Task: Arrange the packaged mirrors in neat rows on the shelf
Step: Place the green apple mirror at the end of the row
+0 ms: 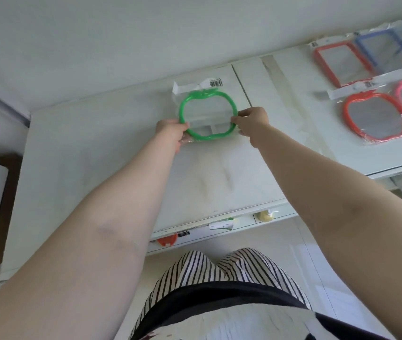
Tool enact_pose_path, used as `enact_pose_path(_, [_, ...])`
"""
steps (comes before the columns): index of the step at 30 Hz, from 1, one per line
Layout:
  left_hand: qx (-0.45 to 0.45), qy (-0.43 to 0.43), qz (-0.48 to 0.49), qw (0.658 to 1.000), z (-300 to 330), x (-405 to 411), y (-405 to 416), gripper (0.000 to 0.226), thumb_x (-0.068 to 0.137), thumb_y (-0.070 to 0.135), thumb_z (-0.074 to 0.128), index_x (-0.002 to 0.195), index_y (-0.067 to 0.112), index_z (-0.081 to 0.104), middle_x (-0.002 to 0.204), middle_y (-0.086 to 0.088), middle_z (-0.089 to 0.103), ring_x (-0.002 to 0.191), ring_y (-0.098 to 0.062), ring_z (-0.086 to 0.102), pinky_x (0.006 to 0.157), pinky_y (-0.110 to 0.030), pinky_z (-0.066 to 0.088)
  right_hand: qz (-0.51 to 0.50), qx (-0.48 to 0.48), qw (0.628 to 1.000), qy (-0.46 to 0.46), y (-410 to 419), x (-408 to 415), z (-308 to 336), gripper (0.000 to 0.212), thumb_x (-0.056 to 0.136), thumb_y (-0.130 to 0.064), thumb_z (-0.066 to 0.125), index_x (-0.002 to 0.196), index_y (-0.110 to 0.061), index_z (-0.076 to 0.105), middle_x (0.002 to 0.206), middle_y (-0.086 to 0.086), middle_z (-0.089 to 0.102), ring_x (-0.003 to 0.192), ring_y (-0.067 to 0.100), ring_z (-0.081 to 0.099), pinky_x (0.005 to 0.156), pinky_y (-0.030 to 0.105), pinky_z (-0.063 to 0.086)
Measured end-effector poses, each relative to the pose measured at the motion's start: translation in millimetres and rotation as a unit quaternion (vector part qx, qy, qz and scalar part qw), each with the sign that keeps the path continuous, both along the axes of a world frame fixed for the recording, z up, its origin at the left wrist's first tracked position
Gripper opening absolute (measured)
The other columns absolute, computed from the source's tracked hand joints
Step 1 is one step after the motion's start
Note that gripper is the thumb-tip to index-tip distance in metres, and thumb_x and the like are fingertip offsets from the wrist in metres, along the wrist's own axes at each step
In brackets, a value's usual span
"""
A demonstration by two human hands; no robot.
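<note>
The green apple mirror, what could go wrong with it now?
It might end up crooked: both hands, the left hand and right hand, grip the green mirror far from the red apple mirror, so the row may not line up. Its loose plastic wrap could also slip in the fingers.

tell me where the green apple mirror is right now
In the head view the green apple mirror lies mid-shelf, gripped at its sides by the left hand and right hand, left of the red apple mirror.
</note>
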State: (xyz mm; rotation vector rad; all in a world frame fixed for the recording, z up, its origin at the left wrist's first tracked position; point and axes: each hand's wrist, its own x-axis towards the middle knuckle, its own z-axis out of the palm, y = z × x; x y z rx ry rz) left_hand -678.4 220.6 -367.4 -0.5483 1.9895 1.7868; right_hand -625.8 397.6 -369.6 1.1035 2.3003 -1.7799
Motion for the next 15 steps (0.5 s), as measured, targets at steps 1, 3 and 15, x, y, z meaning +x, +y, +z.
enact_pose_path(1, [0.012,0.003,0.007,1.000,5,6,-1,0.036,0.089,-0.004,0.058,0.125,-0.006,0.054,0.085,-0.014,0.064,0.034,-0.005,0.058,0.052,-0.024,0.056,-0.008,-0.013,1.000,0.003,0,6,5,0.026,0.084,-0.015,0.070,0.108,-0.008,0.066,0.084,0.007,0.063,0.078,0.022,0.058,0.088,0.042,0.057])
enact_pose_path(3, [0.017,0.005,0.012,1.000,14,20,-4,0.037,0.088,-0.005,0.059,0.125,-0.005,0.055,0.074,-0.008,0.061,0.031,-0.003,0.057,0.051,-0.022,0.055,-0.014,-0.036,0.999,0.003,0,19,14,0.028,0.083,-0.013,0.070,0.109,-0.008,0.065,0.084,0.009,0.064,0.074,0.022,0.057,0.088,0.038,0.056])
enact_pose_path(15, [0.077,0.020,-0.008,0.997,21,144,-32,0.038,0.084,-0.003,0.064,0.122,0.001,0.059,0.077,-0.004,0.065,0.046,-0.005,0.062,0.057,-0.017,0.057,-0.067,-0.044,0.995,0.057,-18,149,24,0.013,0.081,-0.008,0.071,0.079,-0.016,0.062,0.066,0.004,0.062,0.060,0.018,0.056,0.061,0.027,0.049])
